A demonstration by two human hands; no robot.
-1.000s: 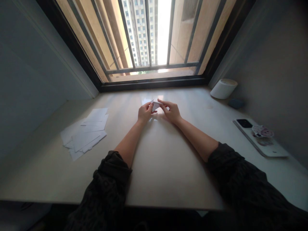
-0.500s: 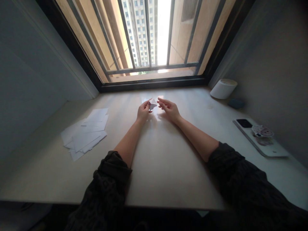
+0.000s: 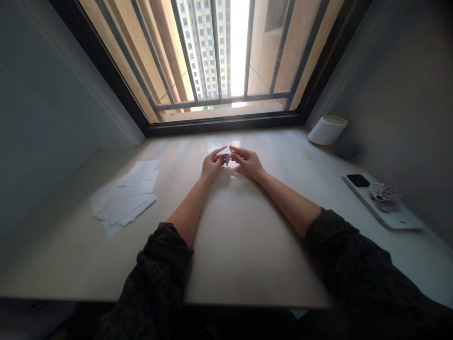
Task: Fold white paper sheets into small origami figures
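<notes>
Between my two hands, just above the far part of the pale tabletop (image 3: 244,250), is a small folded piece of white paper (image 3: 227,157) with a point hanging down. My left hand (image 3: 212,164) grips its left side between thumb and fingers. From the other side, my right hand (image 3: 248,163) pinches the right edge with its fingertips. The paper's finer folds are too small to make out, and the fingers cover part of it.
Loose white paper sheets (image 3: 125,198) lie in an overlapping pile on the left. On the right rests a phone (image 3: 384,200) with a sticker-like grip on its back. A white cylindrical object (image 3: 327,130) and a small dark item (image 3: 346,151) sit by the barred window (image 3: 226,123).
My right hand has closed in from the right and now takes hold of the folded paper too. The paper has turned, so that a point faces down.
</notes>
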